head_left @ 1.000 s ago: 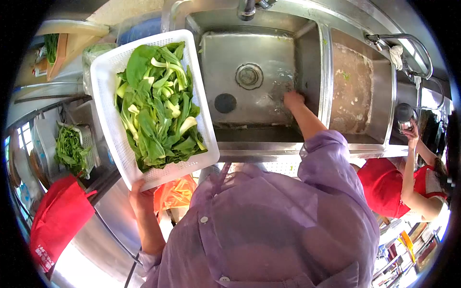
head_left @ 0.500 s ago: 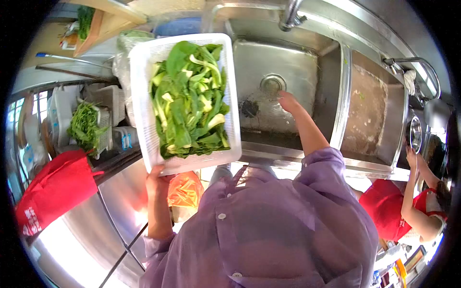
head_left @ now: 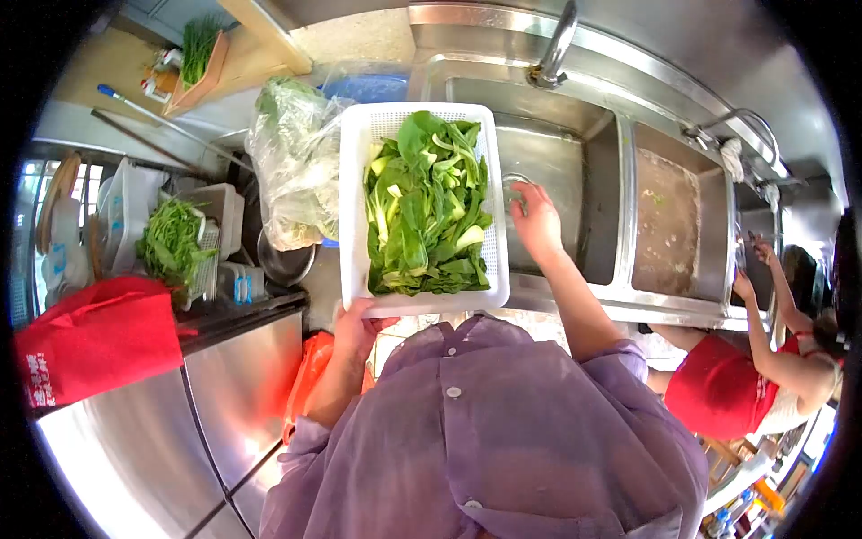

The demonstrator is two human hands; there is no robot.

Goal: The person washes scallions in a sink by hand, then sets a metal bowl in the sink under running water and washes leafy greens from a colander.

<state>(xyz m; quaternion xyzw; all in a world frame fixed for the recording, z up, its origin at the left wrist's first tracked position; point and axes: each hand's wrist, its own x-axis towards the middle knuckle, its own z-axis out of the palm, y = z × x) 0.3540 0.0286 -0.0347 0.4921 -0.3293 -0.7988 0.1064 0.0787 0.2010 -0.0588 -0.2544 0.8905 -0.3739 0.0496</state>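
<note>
A white perforated basket full of leafy greens is in front of me, over the left part of the metal sink. My left hand grips the basket's near left corner, fingers partly hidden under the rim. Just right of the basket, my right hand is raised over the sink with its fingers apart and nothing in it. The sink drain shows partly beyond my fingertips.
Plastic-wrapped vegetables lie left of the basket. A second sink and a faucet are to the right. Another person in a red apron works far right. More greens and a red cloth are on the left.
The view has turned leftward, so the basket appears farther right. My right hand has lifted from the sink bottom and come close to the basket. My left hand keeps its grip.
</note>
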